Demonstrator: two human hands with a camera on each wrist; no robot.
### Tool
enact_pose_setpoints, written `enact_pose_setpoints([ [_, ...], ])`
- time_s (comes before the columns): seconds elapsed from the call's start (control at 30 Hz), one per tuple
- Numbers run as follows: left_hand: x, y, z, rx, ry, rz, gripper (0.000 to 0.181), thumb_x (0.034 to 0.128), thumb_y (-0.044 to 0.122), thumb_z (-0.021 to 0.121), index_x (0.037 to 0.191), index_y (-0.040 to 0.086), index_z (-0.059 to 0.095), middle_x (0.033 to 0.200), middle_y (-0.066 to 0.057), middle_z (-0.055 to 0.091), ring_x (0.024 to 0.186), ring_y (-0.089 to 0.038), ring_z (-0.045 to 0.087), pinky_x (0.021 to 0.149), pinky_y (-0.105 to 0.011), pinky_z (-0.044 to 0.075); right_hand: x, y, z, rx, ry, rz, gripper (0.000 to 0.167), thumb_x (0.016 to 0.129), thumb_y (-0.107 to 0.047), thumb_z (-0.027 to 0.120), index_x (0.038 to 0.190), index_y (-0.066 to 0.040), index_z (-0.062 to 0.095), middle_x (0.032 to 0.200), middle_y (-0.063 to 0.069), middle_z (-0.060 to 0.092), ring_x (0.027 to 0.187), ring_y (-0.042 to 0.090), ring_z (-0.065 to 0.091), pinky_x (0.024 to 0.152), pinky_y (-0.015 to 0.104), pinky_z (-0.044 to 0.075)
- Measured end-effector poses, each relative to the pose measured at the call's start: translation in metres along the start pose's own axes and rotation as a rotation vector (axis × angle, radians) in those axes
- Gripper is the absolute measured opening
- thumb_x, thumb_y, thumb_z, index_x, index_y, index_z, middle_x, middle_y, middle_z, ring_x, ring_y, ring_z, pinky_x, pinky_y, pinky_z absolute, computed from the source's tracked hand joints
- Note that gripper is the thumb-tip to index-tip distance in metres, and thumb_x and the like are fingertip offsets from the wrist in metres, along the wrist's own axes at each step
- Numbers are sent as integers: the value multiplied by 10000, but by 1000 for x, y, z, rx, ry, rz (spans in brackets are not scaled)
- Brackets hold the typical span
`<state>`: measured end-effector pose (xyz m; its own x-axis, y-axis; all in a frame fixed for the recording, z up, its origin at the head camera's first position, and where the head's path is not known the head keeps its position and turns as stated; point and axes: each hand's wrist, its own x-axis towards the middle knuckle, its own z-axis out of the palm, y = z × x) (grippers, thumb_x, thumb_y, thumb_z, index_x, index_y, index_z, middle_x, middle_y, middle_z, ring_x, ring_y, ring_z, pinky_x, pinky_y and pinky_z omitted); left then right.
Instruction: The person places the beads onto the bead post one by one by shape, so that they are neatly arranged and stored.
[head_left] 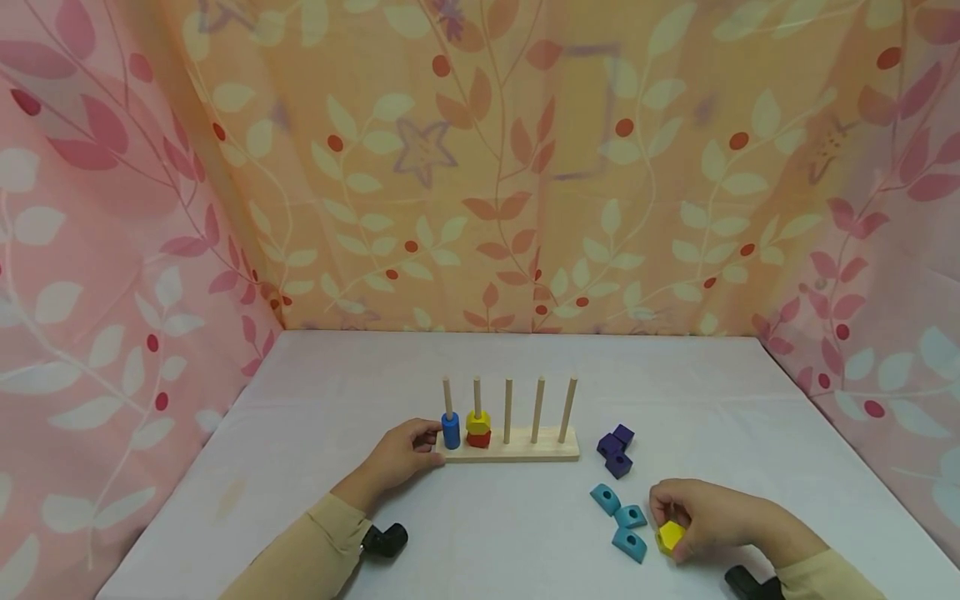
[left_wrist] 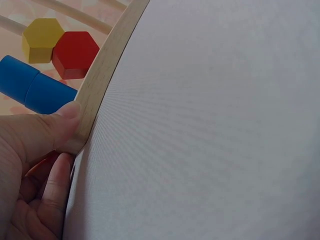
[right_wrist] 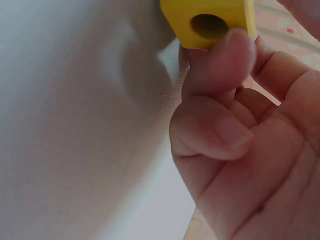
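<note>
Hands (head_left: 405, 457) (head_left: 716, 518) on laden pegboard (head_left: 517, 452), yellow block (head_left: 670, 537)

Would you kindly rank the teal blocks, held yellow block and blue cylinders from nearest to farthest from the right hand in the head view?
1. Held yellow block: pinched in the right hand.
2. Teal blocks: just left of that hand.
3. Blue cylinders: far left, on the leftmost peg.

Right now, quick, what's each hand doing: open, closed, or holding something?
Left hand: closed, gripping one end of the board.
Right hand: closed, holding a yellow block between its fingers and thumb.
</note>
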<state>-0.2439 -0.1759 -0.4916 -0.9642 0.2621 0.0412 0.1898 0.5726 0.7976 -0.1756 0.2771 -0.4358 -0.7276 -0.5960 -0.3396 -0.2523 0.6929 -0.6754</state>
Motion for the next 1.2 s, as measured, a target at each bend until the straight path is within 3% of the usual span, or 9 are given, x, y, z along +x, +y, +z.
enact_pose_setpoints([
  [0.27,1,-1,0,7,4,0,491,738,213,766,1180,99,588,995,4,580,920,-131,542,838,-311,472,1,-3,-1,9,-19,-20,395,638,-260,827,873,-160,527,746,-35,497,678,99,469,550,206,352],
  [0.6,0,-1,0,7,3,4,489,739,210,765,1181,101,589,1002,2,580,928,-130,543,838,-304,474,2,-4,-11,26,-26,-6,194,724,-236,761,848,-187,621,780,-18,534,716,119,479,591,234,368],
  [0.87,1,-1,0,20,-5,13,488,751,228,755,1192,109,583,1006,15,573,933,-125,541,843,-292,475,8,-19,-25,102,55,-103,256,765,-250,733,908,-121,565,748,19,493,685,123,483,560,229,413],
  [1.2,0,-1,1,9,-4,6,485,743,200,762,1185,104,587,1006,7,576,933,-130,544,845,-292,474,31,-57,-30,52,176,-198,223,808,-273,696,944,-163,558,757,25,517,662,131,506,566,233,466],
])
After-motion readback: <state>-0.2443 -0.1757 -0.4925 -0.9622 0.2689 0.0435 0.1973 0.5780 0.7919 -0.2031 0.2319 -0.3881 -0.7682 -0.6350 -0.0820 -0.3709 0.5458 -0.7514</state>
